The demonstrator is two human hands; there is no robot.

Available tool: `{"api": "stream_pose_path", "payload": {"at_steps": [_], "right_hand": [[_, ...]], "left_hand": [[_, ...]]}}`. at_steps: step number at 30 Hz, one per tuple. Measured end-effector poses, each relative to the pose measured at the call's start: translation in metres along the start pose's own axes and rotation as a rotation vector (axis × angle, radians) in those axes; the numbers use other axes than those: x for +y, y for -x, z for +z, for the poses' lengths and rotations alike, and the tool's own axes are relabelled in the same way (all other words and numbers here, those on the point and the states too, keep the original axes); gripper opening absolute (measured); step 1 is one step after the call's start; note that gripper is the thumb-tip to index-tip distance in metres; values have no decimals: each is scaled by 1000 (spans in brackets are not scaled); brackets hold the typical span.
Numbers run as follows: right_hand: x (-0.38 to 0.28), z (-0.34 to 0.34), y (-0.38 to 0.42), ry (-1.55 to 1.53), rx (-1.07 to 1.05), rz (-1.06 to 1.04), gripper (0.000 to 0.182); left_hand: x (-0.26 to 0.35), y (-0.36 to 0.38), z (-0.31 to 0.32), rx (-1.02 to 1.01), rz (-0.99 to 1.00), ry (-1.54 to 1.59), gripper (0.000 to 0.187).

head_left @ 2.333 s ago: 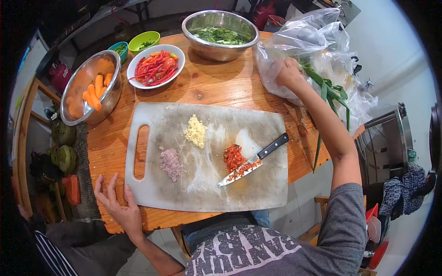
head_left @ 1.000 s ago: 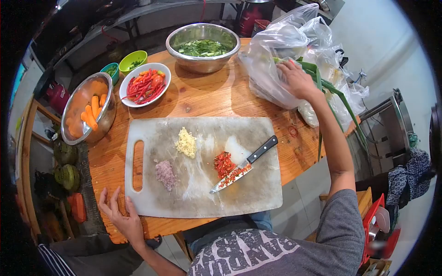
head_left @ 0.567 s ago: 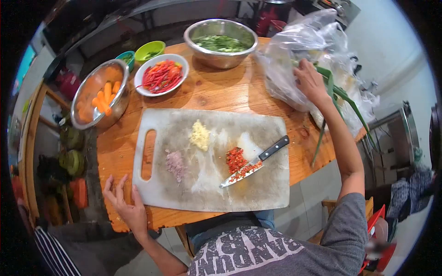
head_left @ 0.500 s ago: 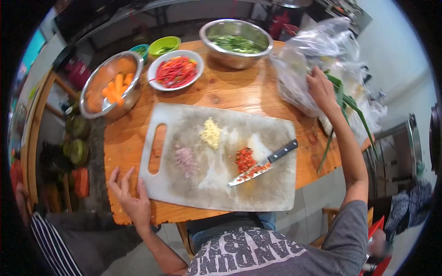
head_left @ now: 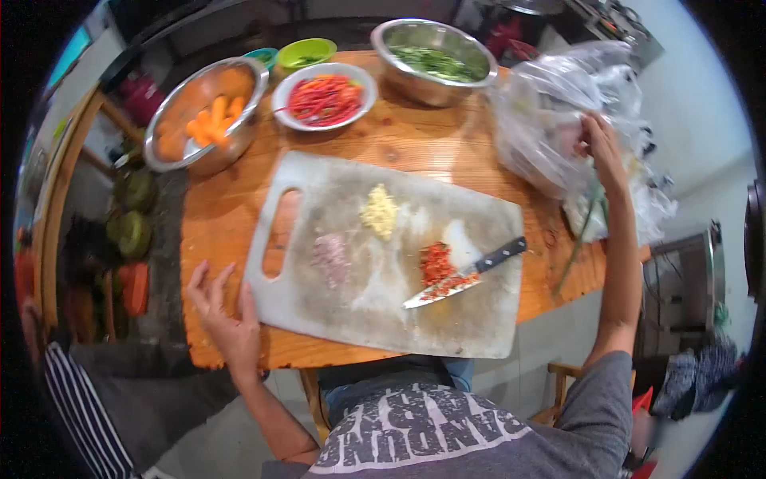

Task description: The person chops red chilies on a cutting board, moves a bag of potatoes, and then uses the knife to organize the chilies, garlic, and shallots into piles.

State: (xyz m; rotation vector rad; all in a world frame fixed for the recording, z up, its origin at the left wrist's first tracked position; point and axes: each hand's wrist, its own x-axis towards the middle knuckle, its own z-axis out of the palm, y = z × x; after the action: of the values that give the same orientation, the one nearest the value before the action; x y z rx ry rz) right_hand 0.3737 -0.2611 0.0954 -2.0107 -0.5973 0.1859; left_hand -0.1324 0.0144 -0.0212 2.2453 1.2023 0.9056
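My right hand point(head_left: 603, 150) is at the far right of the table, its bent fingers closed on a clear plastic bag point(head_left: 542, 112). A long green leaf stalk point(head_left: 581, 235) hangs below it, partly behind my forearm. My left hand point(head_left: 231, 327) lies at the table's left front, fingers apart, its thumb by the edge of the white cutting board point(head_left: 367, 311). On the board are small piles of pale yellow minced bits point(head_left: 380, 211), pinkish chopped bits point(head_left: 331, 259) and red chopped bits point(head_left: 435, 263). A black-handled knife point(head_left: 501, 253) lies with red bits on its blade.
Along the back stand a steel bowl of orange pieces point(head_left: 247, 104), a white bowl of red strips point(head_left: 363, 80), a green bowl point(head_left: 319, 49) and a steel bowl of cut greens point(head_left: 435, 92). Another person's striped garment point(head_left: 80, 407) shows at lower left.
My right hand has moved right across the plastic bag, and the green leaves show less now. My left hand stays by the board. The whole view has shifted slightly.
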Motion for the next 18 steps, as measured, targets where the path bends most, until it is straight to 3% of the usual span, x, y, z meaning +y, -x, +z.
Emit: {"api": "stream_pose_path", "payload": {"at_steps": [3, 10, 14, 18], "right_hand": [[-1, -18, -9, -65, 101, -21, 22], [-23, -16, -13, -582, 114, -91, 20], [-31, -13, -23, -678, 212, -189, 22], [-40, -13, -40, -454, 308, -367, 23]], "left_hand": [[-7, -1, 3, 11, 45, 13, 30], [-5, 0, 3, 13, 40, -21, 26], [-6, 0, 3, 12, 42, -19, 27], [-3, 0, 3, 27, 60, -13, 27]]}}
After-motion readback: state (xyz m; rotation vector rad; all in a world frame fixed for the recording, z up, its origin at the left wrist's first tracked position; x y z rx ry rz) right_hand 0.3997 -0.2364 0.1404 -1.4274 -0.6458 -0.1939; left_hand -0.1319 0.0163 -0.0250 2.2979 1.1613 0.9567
